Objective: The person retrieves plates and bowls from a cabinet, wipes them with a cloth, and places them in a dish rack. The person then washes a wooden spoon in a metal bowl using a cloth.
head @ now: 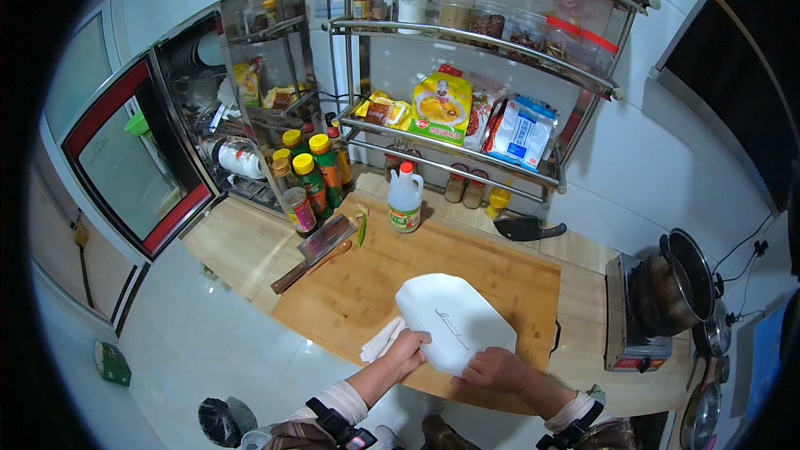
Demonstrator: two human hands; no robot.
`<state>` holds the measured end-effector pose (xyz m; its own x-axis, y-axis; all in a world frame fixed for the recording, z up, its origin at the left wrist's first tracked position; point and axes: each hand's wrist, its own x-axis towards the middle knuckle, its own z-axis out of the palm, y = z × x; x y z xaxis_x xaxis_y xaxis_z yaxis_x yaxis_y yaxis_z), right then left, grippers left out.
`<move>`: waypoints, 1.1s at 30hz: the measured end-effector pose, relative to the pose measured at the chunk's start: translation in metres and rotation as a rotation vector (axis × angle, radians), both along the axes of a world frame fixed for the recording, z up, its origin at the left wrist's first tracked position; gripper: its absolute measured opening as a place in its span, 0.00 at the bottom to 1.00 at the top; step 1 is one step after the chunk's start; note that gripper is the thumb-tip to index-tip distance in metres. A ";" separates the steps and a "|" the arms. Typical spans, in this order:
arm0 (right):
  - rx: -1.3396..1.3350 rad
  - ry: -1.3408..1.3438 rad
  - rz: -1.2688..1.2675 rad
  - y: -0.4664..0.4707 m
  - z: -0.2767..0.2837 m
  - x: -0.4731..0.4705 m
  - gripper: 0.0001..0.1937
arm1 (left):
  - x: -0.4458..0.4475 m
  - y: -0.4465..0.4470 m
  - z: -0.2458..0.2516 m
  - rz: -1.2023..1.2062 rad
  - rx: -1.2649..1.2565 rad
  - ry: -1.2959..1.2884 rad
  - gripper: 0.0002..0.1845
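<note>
A white eight-sided plate [451,319] is held over the wooden cutting board [350,325], its face bearing a line of dark script. My left hand [409,352] grips its lower left edge, thumb on top. On the near right edge, my right hand [494,370] has hold of it, fingers bent over the rim. A folded white cloth [382,340] lies on the board beside my left hand. Farther left rest a cleaver [326,240], a wooden spoon [331,256] and a green chili pepper [362,229].
Behind the board stand a white plastic jug [405,197] with a red cap and several yellow-capped bottles [309,178]. A dark-bladed knife [522,229] lies by the wall under a metal rack [450,156]. At right, a pot [669,290] sits on a gas stove [625,325].
</note>
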<state>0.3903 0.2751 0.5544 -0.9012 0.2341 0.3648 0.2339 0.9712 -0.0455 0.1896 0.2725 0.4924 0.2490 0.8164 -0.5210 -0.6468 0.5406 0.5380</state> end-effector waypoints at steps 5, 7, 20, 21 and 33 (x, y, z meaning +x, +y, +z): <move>-0.188 0.058 0.029 -0.010 -0.001 -0.006 0.15 | -0.029 -0.032 0.011 0.168 0.073 0.090 0.27; -0.226 -0.103 -0.128 -0.007 -0.001 -0.005 0.12 | -0.048 -0.047 0.015 0.244 0.114 0.158 0.27; -0.105 -0.080 -0.274 0.002 -0.092 -0.116 0.21 | -0.144 -0.181 0.028 0.525 0.015 0.367 0.24; -0.048 -0.093 -0.278 0.003 -0.096 -0.125 0.24 | -0.146 -0.188 0.027 0.534 0.029 0.363 0.24; -0.906 0.325 -0.314 0.024 -0.054 -0.139 0.11 | -0.158 -0.224 0.012 0.566 0.078 0.333 0.25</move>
